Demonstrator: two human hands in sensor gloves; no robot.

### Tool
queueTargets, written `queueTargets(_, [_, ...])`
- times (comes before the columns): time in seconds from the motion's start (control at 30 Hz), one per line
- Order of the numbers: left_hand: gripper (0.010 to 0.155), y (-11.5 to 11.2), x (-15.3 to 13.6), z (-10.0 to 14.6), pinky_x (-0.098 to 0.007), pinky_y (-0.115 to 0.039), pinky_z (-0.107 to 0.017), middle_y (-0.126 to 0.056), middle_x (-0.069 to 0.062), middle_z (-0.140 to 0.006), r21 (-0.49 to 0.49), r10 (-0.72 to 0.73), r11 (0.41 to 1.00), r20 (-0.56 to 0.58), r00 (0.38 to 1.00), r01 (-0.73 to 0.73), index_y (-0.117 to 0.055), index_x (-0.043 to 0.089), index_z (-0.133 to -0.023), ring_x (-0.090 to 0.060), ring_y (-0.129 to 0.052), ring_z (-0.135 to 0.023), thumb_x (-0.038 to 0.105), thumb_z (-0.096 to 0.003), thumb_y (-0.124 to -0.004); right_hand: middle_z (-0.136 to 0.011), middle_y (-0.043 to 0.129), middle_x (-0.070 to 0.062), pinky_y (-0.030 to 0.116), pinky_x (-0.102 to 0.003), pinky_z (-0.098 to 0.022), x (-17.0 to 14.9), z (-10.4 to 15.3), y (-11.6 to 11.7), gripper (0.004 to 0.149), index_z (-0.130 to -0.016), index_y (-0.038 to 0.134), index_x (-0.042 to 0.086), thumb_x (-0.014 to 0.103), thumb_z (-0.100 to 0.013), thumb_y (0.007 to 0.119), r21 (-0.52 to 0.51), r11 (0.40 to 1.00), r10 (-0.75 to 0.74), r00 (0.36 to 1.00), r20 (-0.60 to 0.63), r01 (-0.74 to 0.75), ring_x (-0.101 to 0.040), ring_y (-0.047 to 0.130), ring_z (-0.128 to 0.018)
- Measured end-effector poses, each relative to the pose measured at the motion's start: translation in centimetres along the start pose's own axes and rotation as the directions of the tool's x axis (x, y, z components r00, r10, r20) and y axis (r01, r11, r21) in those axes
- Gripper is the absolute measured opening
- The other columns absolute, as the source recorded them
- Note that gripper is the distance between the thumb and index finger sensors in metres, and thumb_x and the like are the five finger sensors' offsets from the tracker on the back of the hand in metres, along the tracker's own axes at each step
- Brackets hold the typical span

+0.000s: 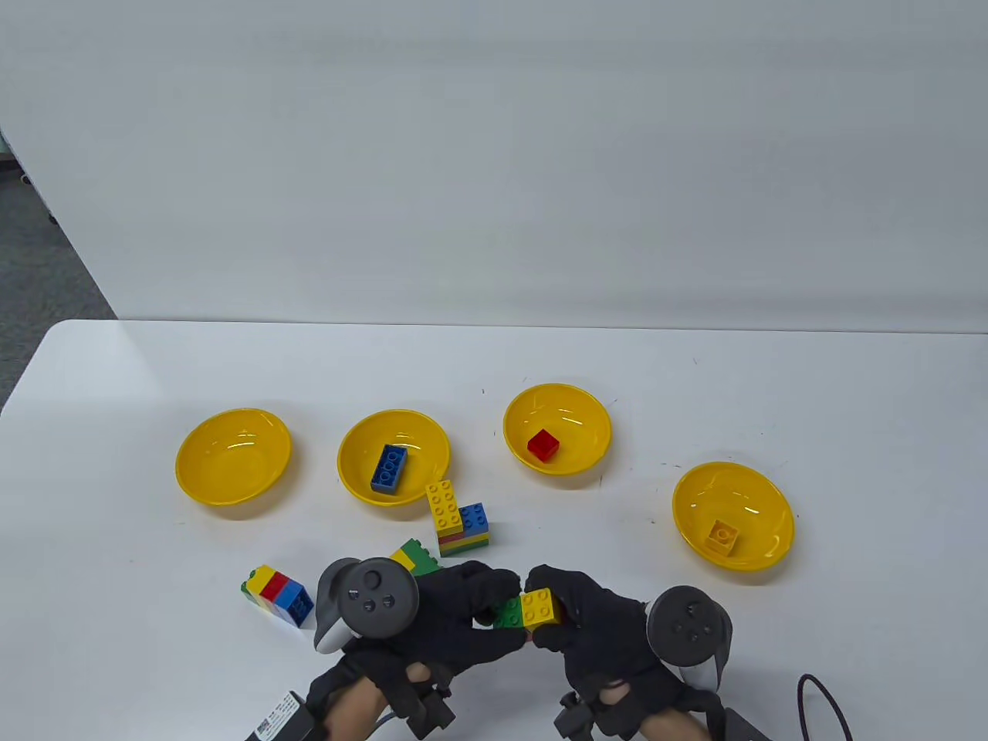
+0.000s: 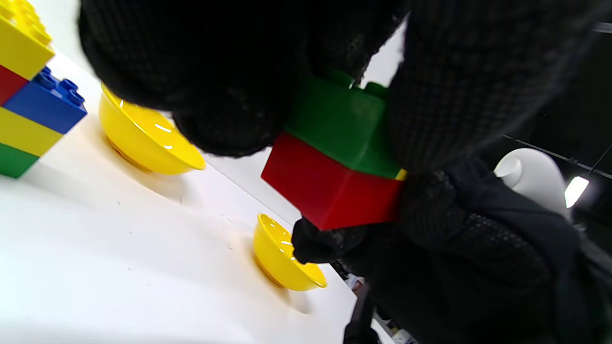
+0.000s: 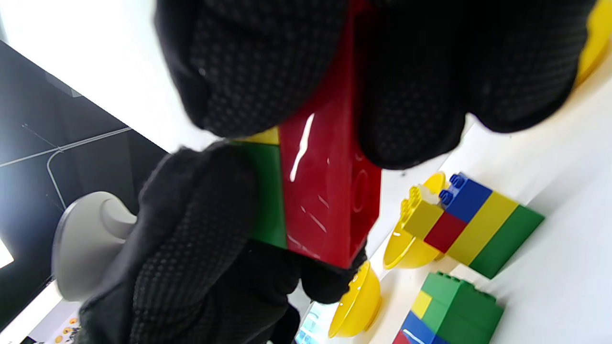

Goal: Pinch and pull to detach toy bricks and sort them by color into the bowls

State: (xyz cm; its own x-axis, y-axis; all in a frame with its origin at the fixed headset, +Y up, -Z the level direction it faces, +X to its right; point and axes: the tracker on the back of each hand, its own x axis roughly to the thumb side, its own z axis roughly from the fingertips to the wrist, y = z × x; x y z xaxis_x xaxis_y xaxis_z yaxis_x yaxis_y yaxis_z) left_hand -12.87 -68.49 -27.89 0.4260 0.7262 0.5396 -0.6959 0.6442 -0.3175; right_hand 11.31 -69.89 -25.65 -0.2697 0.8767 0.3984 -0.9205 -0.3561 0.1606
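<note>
Table view: your left hand [image 1: 455, 617] pinching green brick [image 1: 507, 614], right hand [image 1: 594, 625] pinching yellow brick [image 1: 542, 607], cluster held above table edge. Red brick [image 2: 334, 188] underneath, probably joining both. Keep grips on opposite bricks, peel apart.

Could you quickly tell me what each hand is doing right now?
Left hand: pinches the green brick.
Right hand: grips the yellow brick.

white table [image 1: 772, 370], grey carpet [image 1: 38, 270] off its 10 o'clock corner, pale wall [image 1: 494, 154] at 12, dark cable [image 1: 818, 698] at 5.
</note>
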Motion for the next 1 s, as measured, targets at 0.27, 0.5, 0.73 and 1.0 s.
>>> queueTargets(0.27, [0.063, 0.1, -1.5, -0.3, -0.052, -0.093, -0.036, -0.100, -0.023, -0.076, -0.044, 0.201, 0.978, -0.029, 0.979, -0.203, -0.092, 0.010, -0.084, -0.042, -0.107, -0.051, 0.044, -0.0345, -0.110, -0.072, 0.092, -0.029, 0.091, -0.059, -0.033, -0.3, 0.2, 0.3, 0.063, -0.078, 0.086, -0.003, 0.022, -0.021, 0.085, -0.004, 0.997, -0.075, 0.996, -0.038, 0.075, -0.034, 0.105, -0.039])
queueTargets(0.5, [0.064, 0.8, -2.6, -0.1, -0.054, -0.090, -0.042, -0.095, -0.023, -0.083, 0.000, 0.453, 0.891, -0.076, 0.888, -0.454, -0.086, 0.010, -0.090, -0.043, -0.103, -0.058, 0.044, -0.0387, -0.105, -0.073, 0.093, -0.028, 0.092, -0.058, -0.034, -0.2, 0.0, -0.5, 0.063, -0.079, 0.086, 0.000, 0.023, -0.020, 0.086, -0.039, 0.988, -0.154, 0.988, -0.030, 0.152, -0.033, 0.106, -0.041])
queueTargets(0.73, [0.066, 11.9, 2.2, 0.9, -0.052, -0.090, -0.048, -0.088, -0.023, -0.092, 0.308, 0.040, 0.951, -0.063, 0.997, -0.018, -0.079, 0.014, -0.097, -0.043, -0.100, -0.067, 0.040, -0.0416, -0.103, -0.077, 0.089, -0.029, 0.088, -0.060, -0.037, -0.4, 0.3, -1.4, 0.063, -0.082, 0.083, 0.000, 0.022, -0.024, 0.089, -0.069, 0.990, -0.124, 0.992, -0.032, 0.121, -0.035, 0.103, -0.045])
queueTargets(1.0, [0.066, 22.7, -5.1, 0.4, -0.057, -0.079, -0.063, -0.073, -0.018, -0.107, 0.156, -0.352, 0.822, -0.617, 0.704, 0.547, -0.069, 0.020, -0.104, -0.043, -0.088, -0.087, 0.023, -0.0453, -0.098, -0.078, 0.088, -0.029, 0.087, -0.060, -0.038, -0.6, -0.1, -2.1, 0.063, -0.083, 0.082, 0.000, 0.022, -0.024, 0.089, -0.086, 0.994, -0.073, 0.997, -0.023, 0.071, -0.036, 0.103, -0.046])
